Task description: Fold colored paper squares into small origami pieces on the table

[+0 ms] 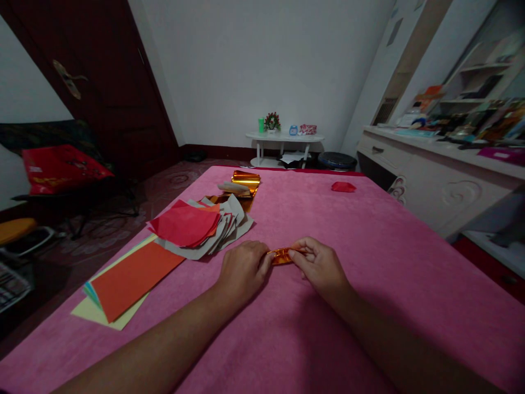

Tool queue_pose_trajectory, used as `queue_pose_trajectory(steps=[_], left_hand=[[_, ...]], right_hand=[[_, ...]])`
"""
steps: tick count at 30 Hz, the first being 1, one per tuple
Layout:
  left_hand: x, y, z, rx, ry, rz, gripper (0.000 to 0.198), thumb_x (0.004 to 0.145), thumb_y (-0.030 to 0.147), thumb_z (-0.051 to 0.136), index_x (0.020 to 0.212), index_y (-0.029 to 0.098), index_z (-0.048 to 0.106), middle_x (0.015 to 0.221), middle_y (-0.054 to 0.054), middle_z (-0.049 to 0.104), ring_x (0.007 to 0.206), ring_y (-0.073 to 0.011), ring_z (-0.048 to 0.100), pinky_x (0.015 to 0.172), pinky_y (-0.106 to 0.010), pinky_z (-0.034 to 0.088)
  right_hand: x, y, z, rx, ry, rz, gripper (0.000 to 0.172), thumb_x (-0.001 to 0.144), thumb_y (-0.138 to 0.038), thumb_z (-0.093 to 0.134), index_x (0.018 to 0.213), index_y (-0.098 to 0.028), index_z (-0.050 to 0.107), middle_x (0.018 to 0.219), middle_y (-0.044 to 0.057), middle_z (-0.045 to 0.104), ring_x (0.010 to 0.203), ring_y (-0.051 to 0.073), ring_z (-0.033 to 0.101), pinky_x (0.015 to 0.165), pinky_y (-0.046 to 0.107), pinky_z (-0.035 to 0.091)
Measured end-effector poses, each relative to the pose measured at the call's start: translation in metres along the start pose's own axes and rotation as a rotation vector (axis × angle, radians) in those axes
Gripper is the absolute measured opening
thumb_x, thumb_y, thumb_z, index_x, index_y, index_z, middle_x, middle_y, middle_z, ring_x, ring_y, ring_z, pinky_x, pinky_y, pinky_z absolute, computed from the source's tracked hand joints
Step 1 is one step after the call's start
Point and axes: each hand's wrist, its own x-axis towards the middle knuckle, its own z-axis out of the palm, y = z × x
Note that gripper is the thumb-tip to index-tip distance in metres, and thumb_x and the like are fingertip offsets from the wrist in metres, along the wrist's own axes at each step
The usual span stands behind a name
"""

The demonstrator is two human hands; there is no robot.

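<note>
The red bag (61,169) bears unreadable marks, and both hands (241,266) (322,268) pinch the gold foil piece (281,256), its length left to right

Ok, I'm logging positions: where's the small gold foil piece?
The gold foil piece is below the head view's centre, held between left hand and right hand.
</note>
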Motion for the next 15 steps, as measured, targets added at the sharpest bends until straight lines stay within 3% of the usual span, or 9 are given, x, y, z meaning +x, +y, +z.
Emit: queue_pose_trajectory(steps=[4,7,12,15], left_hand=[[0.0005,-0.0001,-0.0007,0.048,0.024,-0.079,0.036,0.091,0.040,0.040,0.074,0.019,0.063,0.073,-0.005,0.067,0.067,-0.0177,0.059,0.056,-0.027,0.028],[0.0005,0.0021,0.0000,0.064,0.017,-0.110,0.043,0.092,0.042,0.035,0.068,0.018,0.061,0.067,-0.006,0.065,0.060,-0.0167,0.056,0.054,-0.028,0.023],[-0.0008,0.0070,0.0007,0.115,0.033,-0.029,0.039,0.092,0.037,0.035,0.072,0.018,0.063,0.072,-0.007,0.067,0.063,-0.0174,0.057,0.056,-0.029,0.024],[-0.0008,0.0068,0.0004,0.110,0.032,-0.040,0.039,0.092,0.038,0.036,0.072,0.018,0.063,0.073,-0.007,0.068,0.064,-0.0175,0.057,0.056,-0.029,0.024]], right_hand=[[-0.0033,-0.0007,-0.0010,-0.001,-0.004,-0.005,0.019,0.078,-0.037,0.059,0.073,-0.019,0.056,0.054,-0.004,0.052,0.042,0.010,0.048,0.039,0.021,0.037],[-0.0063,-0.0026,-0.0006,-0.048,0.001,-0.036,0.020,0.080,-0.038,0.057,0.076,-0.019,0.056,0.057,-0.003,0.053,0.043,0.011,0.050,0.041,0.022,0.037],[-0.0002,-0.0043,-0.0017,-0.389,0.045,-0.169,0.026,0.087,-0.040,0.048,0.070,-0.020,0.054,0.057,0.000,0.055,0.049,0.013,0.050,0.047,0.024,0.033],[0.0032,-0.0047,-0.0034,-0.558,-0.004,-0.219,0.037,0.090,-0.041,0.041,0.063,-0.020,0.054,0.057,0.002,0.056,0.053,0.015,0.051,0.051,0.025,0.033]])
